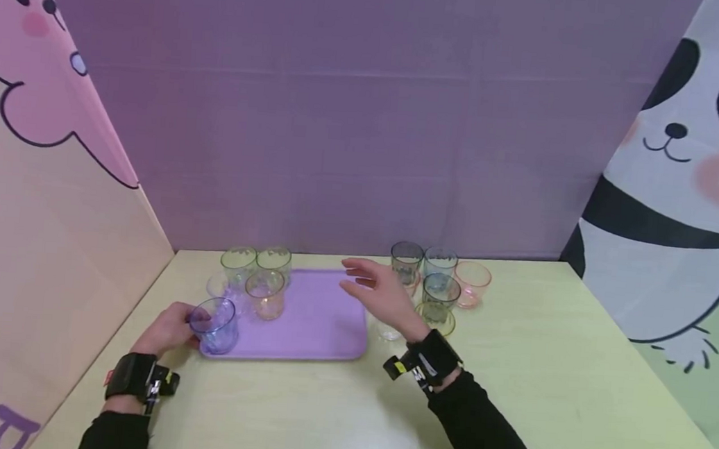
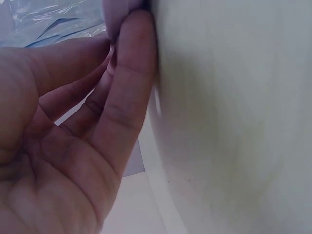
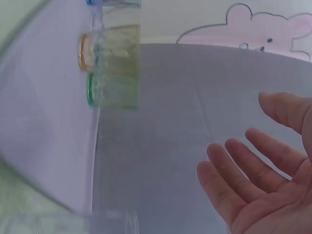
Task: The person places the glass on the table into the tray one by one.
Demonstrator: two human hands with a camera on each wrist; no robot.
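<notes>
My left hand (image 1: 167,328) pinches the near-left rim of the purple tray (image 1: 321,323) between thumb and fingers. In the left wrist view the tray's edge (image 2: 118,17) sits between the fingertips. Beside this hand, on the tray's corner, stands a blue glass (image 1: 220,333). An amber glass (image 1: 266,305), a pale purple glass (image 1: 217,285) and two green glasses (image 1: 238,265) stand upright behind it on the tray's left part. My right hand (image 1: 386,296) hovers over the tray's right edge, fingers spread and holding nothing.
Right of the tray is a cluster of glasses: a dark grey one (image 1: 406,259), a dark blue-grey one (image 1: 441,296), a pink one (image 1: 473,284) and several others, partly behind my right hand. A purple backdrop (image 1: 367,114) rises along the table's far edge.
</notes>
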